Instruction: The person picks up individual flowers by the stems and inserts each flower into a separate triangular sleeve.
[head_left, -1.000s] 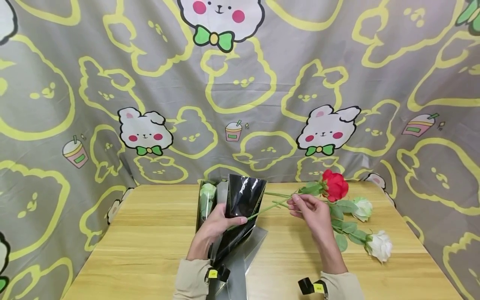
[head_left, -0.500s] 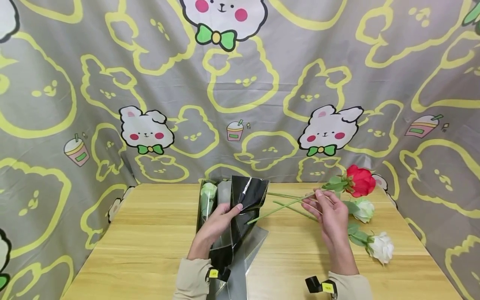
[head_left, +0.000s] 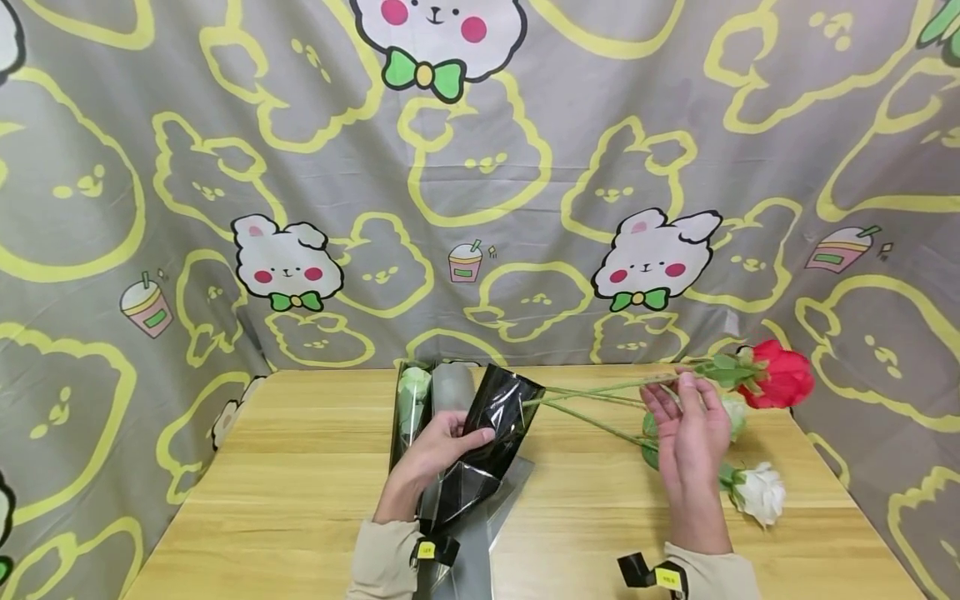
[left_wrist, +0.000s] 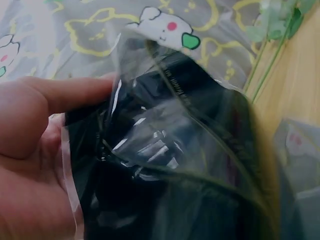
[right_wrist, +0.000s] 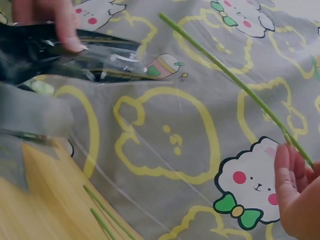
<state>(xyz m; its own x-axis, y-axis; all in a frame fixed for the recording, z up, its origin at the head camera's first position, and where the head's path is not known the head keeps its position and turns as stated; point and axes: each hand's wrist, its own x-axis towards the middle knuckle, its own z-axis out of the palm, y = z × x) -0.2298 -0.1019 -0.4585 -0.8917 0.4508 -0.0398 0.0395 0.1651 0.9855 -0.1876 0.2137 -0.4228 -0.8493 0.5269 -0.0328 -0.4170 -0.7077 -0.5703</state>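
Observation:
In the head view my left hand (head_left: 438,450) grips a black glossy flower-wrapping sleeve (head_left: 517,398) with thumb on top, its wide end tilted up and rightward. The left wrist view shows the clear film front of that sleeve (left_wrist: 155,145) close up. My right hand (head_left: 693,442) pinches the green stem of a red artificial rose (head_left: 780,375), whose bloom points right. Seen from the right wrist, the bare lower end of the stem (right_wrist: 220,65) points toward the sleeve's mouth, with a gap between them. A pale green-white rose (head_left: 737,417) is partly hidden behind my right hand.
A white rose (head_left: 761,493) lies on the right of the wooden table (head_left: 300,467). Left of the sleeve, a clear-fronted pack holds a pale green rose (head_left: 414,392), beside a grey roll (head_left: 452,385). Grey wrapping sheets (head_left: 468,550) lie underneath. A patterned curtain (head_left: 375,167) surrounds the table.
My right hand has drawn the red rose rightward, its stem leaving my left hand's grasp and turning nearer level. My left hand has shifted its grip on the sleeve, which now tilts further right.

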